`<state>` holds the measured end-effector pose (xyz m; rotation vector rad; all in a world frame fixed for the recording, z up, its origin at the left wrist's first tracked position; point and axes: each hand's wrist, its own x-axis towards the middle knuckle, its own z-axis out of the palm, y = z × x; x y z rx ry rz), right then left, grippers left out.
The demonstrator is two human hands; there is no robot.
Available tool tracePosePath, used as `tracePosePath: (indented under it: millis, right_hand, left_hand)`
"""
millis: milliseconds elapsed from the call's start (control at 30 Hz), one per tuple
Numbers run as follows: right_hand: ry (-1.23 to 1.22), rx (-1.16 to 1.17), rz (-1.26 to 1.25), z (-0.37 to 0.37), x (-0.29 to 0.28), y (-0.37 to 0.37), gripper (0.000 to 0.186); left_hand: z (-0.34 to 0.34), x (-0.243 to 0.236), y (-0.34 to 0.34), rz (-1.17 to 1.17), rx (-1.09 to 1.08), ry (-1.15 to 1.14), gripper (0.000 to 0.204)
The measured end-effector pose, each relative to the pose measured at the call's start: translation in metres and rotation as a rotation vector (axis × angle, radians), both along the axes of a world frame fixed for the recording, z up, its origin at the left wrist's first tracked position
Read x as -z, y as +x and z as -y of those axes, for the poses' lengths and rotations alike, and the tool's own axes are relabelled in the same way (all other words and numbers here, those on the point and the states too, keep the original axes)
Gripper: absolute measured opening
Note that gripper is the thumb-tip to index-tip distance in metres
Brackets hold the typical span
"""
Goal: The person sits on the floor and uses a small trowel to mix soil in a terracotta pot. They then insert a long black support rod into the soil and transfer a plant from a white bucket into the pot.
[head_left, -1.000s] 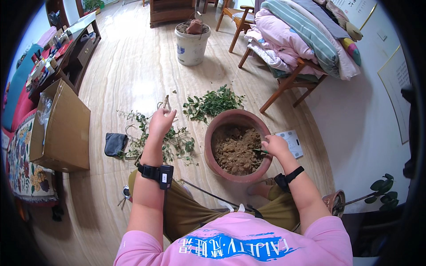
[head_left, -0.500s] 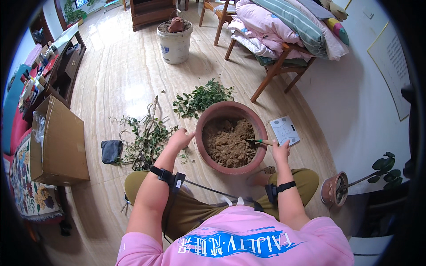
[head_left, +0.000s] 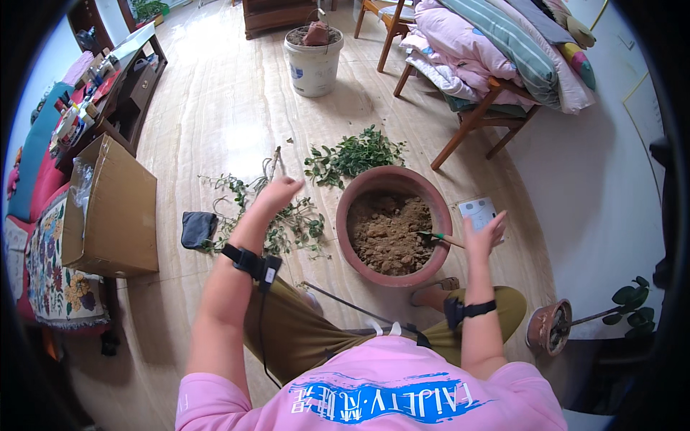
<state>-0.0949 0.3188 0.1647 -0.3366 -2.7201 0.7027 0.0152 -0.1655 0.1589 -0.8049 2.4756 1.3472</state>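
Small hand tool with a pale wooden handle and dark green head (head_left: 441, 238): sits in the round terracotta pot (head_left: 343, 226), head in crumbly brown soil (head_left: 392, 231), handle slanting out over the right side of the rim. I judge it light and stiff, the wood dry enough not to slip; best held mid-handle. Soil should crumble; the pot, likely heavy and brittle.

My right grip (head_left: 483, 235) is wide, fingers spread, at the handle's end; whether skin meets wood, I cannot tell.

My left grip (head_left: 282, 192) is narrow, fingers curled, above thin, tangled leafy stems (head_left: 296, 224) on the pale streaked floor (head_left: 215, 108); whether it holds anything, I cannot tell. Stems look light, springy, easily snapped.

Hidden: the head's tip, the handle's end, stems under my forearm.
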Motion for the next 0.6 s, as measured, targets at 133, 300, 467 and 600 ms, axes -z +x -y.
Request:
tracePosePath:
  millis: [133,300,467,600]
  right_hand:
    - [-0.278,-0.244,-0.135,0.054,-0.082,-0.043,0.092]
    - [-0.826,-0.609,-0.013,0.136,-0.104,-0.039,0.053]
    - [-0.633,-1.296,0.879,0.218,-0.027,0.100,0.026]
    - [0.389,-1.912,1.321,0.204,0.124,0.158,0.048]
  left_hand:
    - [0.053,-0.026,0.004,-0.083,-0.178,0.053,0.057]
    - [0.044,-0.059,0.019,-0.146,-0.332,0.256,0.057]
    - [0.035,-0.034,0.053,-0.103,-0.373,0.217,0.057]
    - [0.033,0.000,0.058,-0.129,-0.289,0.096,0.055]
